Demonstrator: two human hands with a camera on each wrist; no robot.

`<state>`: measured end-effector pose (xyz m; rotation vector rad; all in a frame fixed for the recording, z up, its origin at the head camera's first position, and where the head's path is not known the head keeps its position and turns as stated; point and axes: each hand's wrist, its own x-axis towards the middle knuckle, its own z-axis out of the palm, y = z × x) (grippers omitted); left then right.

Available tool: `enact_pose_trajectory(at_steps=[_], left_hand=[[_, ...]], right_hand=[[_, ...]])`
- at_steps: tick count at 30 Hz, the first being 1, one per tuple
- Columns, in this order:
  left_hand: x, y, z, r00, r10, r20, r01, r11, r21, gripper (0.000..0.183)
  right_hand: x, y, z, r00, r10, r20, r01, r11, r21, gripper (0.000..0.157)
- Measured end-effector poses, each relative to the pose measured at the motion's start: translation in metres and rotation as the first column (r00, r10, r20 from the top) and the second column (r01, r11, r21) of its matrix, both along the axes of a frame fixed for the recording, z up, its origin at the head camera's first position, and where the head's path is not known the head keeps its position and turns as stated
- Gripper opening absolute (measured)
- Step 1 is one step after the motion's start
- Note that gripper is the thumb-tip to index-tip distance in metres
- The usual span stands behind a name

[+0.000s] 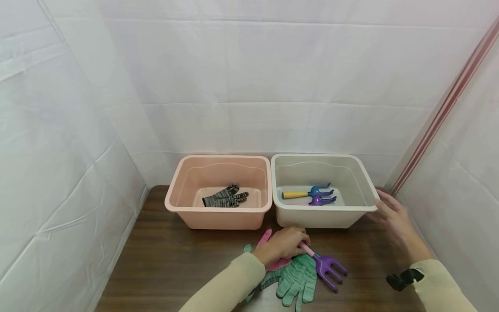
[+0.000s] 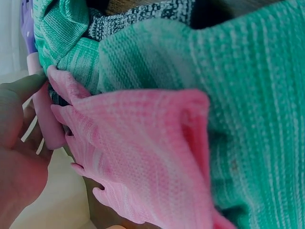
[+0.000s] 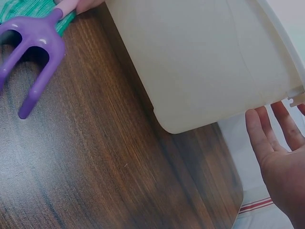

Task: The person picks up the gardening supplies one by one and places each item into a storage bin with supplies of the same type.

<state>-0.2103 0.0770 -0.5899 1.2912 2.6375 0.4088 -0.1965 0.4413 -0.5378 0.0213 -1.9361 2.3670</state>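
My left hand [image 1: 286, 243] pinches the pink handle of a purple hand fork [image 1: 327, 266] between thumb and fingers. The fork's tines point to the lower right, beside a pile of knitted gloves. A pink glove [image 2: 128, 148] lies over green gloves [image 1: 298, 277], and part of a dark speckled glove [image 2: 138, 21] shows among them. My right hand [image 1: 393, 219] touches the right end of the whitish bin [image 1: 315, 218] near its rim, with fingers fairly straight in the right wrist view. Inside that bin lie a blue hand fork with a yellow handle [image 1: 295, 195] and another purple fork [image 1: 321, 200].
A peach bin [image 1: 222, 220] stands left of the whitish one, with a grey-black glove [image 1: 224, 198] in it. Both bins stand at the back of the dark wooden table [image 1: 167, 264]. White cloth walls [image 1: 249, 86] close in the back and sides.
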Motion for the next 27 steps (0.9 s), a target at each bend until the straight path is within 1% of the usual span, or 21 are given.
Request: enact_pose_trajectory(at_steps=[4, 9, 17, 20, 23, 27], left_hand=[[-0.001, -0.001, 0.001, 1.0, -0.023, 0.009, 0.023, 1.0, 0.017, 0.016], [0.0, -0.002, 0.006, 0.999, -0.032, 0.034, 0.031, 0.999, 0.028, 0.013], [0.003, -0.008, 0.025, 0.997, -0.061, 0.038, 0.058, 0.995, 0.077, 0.016], [0.003, -0.013, 0.032, 0.996, -0.078, 0.035, 0.075, 0.994, 0.075, 0.019], [0.003, -0.019, 0.039, 0.994, -0.107, 0.025, 0.105, 0.992, 0.064, 0.021], [0.002, -0.024, 0.043, 0.991, -0.132, 0.035, 0.129, 0.989, 0.073, 0.02]], right_hand=[[0.001, -0.002, 0.002, 1.0, 0.0, 0.005, 0.0, 1.0, 0.026, 0.052], [0.002, -0.001, 0.002, 1.0, 0.005, 0.003, -0.005, 0.999, 0.043, 0.052], [0.001, -0.001, 0.002, 1.0, -0.002, 0.002, 0.002, 0.999, 0.046, 0.051], [0.001, -0.002, 0.003, 1.0, -0.005, 0.009, 0.004, 0.998, 0.055, 0.052], [0.001, -0.002, 0.004, 1.0, -0.014, 0.016, 0.012, 0.997, 0.073, 0.053], [0.001, -0.002, 0.005, 0.999, -0.029, 0.024, 0.027, 0.997, 0.069, 0.053]])
